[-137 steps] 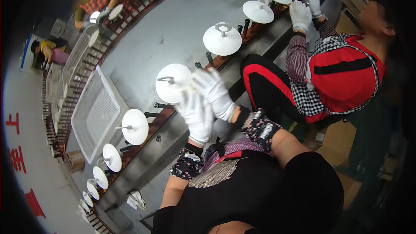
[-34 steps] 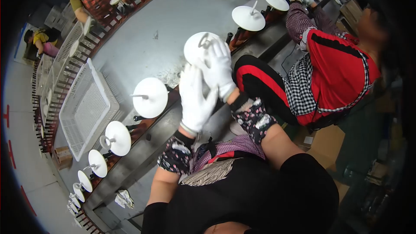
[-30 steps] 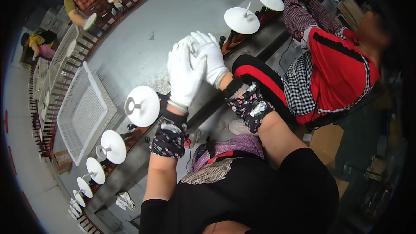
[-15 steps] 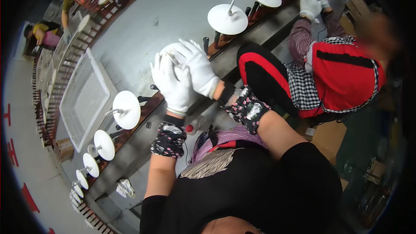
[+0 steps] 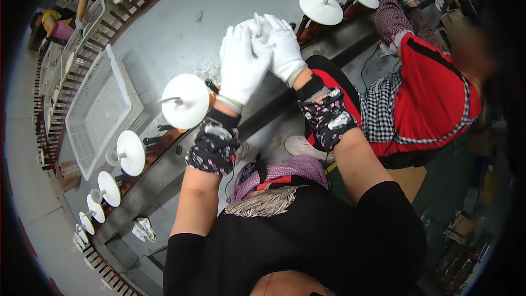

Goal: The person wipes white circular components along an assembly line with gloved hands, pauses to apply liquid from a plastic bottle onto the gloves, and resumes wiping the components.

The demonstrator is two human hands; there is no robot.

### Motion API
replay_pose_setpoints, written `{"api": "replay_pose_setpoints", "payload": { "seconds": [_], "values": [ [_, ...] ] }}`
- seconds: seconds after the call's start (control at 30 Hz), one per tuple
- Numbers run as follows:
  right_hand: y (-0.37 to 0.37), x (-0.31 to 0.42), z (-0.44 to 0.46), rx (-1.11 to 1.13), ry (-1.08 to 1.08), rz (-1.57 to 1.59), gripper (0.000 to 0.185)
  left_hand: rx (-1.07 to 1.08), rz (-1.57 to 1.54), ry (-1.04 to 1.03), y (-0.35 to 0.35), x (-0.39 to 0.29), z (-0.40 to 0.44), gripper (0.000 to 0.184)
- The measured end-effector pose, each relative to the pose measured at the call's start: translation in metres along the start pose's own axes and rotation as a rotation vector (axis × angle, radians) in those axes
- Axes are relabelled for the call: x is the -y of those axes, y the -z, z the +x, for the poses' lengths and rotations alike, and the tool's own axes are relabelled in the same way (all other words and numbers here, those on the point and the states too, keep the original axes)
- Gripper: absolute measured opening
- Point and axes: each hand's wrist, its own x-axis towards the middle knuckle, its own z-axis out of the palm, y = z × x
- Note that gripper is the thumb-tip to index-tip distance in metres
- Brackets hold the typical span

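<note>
My left hand (image 5: pixel 241 68), in a white glove, has its fingers on the left side of a white disc with an upright ring (image 5: pixel 255 25), its thumb bent towards the middle. My right hand (image 5: pixel 282 50), also gloved in white, curves over the disc from the right. Between them, most of the disc and the exact fingertip contact are hidden. Just left of my left hand stands another white disc (image 5: pixel 189 111) with an upright stem-like piece. Beyond my right hand sits a white disc with a ring (image 5: pixel 320 12) on a dark peg.
More white discs (image 5: pixel 131 151) line the curved conveyor on both sides. A white plastic crate (image 5: pixel 101 115) lies on the grey surface (image 5: pixel 181 27) inside the curve. At the right sits a co-worker in a red vest (image 5: pixel 433 101), gloved hands at the line. Other people work at the upper left.
The row of discs has shifted towards the upper right, and both my hands have moved that way with theirs. The disc beyond my right hand now shows its ring more face-on.
</note>
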Motion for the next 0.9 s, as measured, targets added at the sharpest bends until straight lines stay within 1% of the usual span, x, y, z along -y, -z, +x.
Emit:
{"api": "replay_pose_setpoints", "payload": {
  "seconds": [0.03, 0.07, 0.1, 0.13, 0.17, 0.23, 0.27, 0.3, 0.33, 0.37, 0.4, 0.43, 0.47, 0.53, 0.57, 0.67, 0.73, 0.77, 0.8, 0.87, 0.9],
  "values": [
    [0.006, 0.009, 0.010, 0.057, 0.066, 0.004, 0.050, -0.134, 0.078, -0.047, -0.004, 0.012, 0.011, 0.053],
    [0.004, 0.015, 0.017, 0.138, 0.048, 0.036, 0.044, -0.056, 0.051, -0.057, -0.002, 0.027, 0.018, 0.042],
    [-0.011, 0.005, 0.022, 0.248, 0.095, 0.089, 0.043, 0.062, 0.042, -0.088, 0.002, 0.040, 0.023, 0.038],
    [-0.032, -0.017, 0.024, 0.357, 0.138, 0.153, 0.041, 0.161, -0.001, -0.030, -0.004, 0.046, 0.022, 0.039],
    [-0.050, -0.031, 0.022, 0.352, 0.173, 0.191, 0.032, 0.258, -0.039, 0.032, -0.009, 0.051, 0.021, 0.039],
    [-0.062, -0.021, 0.013, 0.292, 0.211, 0.163, 0.032, 0.360, -0.193, 0.317, -0.003, 0.055, 0.016, 0.048],
    [-0.067, -0.012, 0.009, 0.264, 0.233, 0.150, 0.032, 0.235, -0.077, 0.204, -0.003, 0.059, 0.005, 0.041],
    [-0.067, 0.003, 0.002, 0.231, 0.171, 0.175, 0.034, 0.108, 0.041, 0.091, -0.002, 0.064, -0.010, 0.034],
    [-0.073, 0.014, -0.006, 0.169, 0.158, 0.212, 0.036, -0.022, 0.162, -0.026, 0.002, 0.066, -0.022, 0.028],
    [-0.080, 0.015, -0.016, 0.107, 0.137, 0.257, 0.037, 0.014, 0.117, 0.028, 0.001, 0.066, -0.030, 0.034],
    [-0.084, 0.023, -0.026, 0.048, 0.113, 0.297, 0.038, -0.006, 0.099, 0.061, -0.001, 0.074, -0.040, 0.039],
    [-0.089, 0.030, -0.032, 0.046, 0.067, 0.376, 0.039, -0.031, 0.082, 0.091, -0.004, 0.086, -0.051, 0.043],
    [-0.093, 0.037, -0.035, 0.036, 0.057, 0.382, 0.040, -0.061, 0.065, 0.112, -0.006, 0.096, -0.059, 0.047],
    [-0.105, 0.045, -0.038, 0.007, 0.040, 0.404, 0.041, -0.037, 0.080, 0.198, -0.005, 0.104, -0.066, 0.051],
    [-0.120, 0.043, -0.043, -0.007, 0.062, 0.369, 0.042, -0.029, 0.091, 0.241, -0.004, 0.106, -0.071, 0.054],
    [-0.122, 0.045, -0.056, -0.138, 0.186, 0.198, 0.043, -0.088, 0.155, 0.217, -0.011, 0.100, -0.091, 0.049],
    [-0.099, 0.064, -0.069, 0.053, -0.062, 0.861, 0.047, -0.165, 0.198, 0.140, -0.015, 0.100, -0.126, 0.054],
    [-0.096, 0.066, -0.082, 0.046, 0.038, 0.655, 0.050, -0.164, 0.221, 0.184, -0.018, 0.087, -0.139, 0.056],
    [-0.099, 0.062, -0.093, 0.042, 0.132, 0.444, 0.053, -0.168, 0.241, 0.127, -0.024, 0.077, -0.156, 0.061],
    [-0.101, 0.039, -0.123, 0.121, 0.153, 0.322, 0.057, -0.001, 0.307, 0.146, -0.032, 0.056, -0.182, 0.066],
    [-0.103, 0.022, -0.135, 0.169, 0.169, 0.261, 0.059, 0.082, 0.183, 0.079, -0.037, 0.049, -0.184, 0.069]
  ]
}}
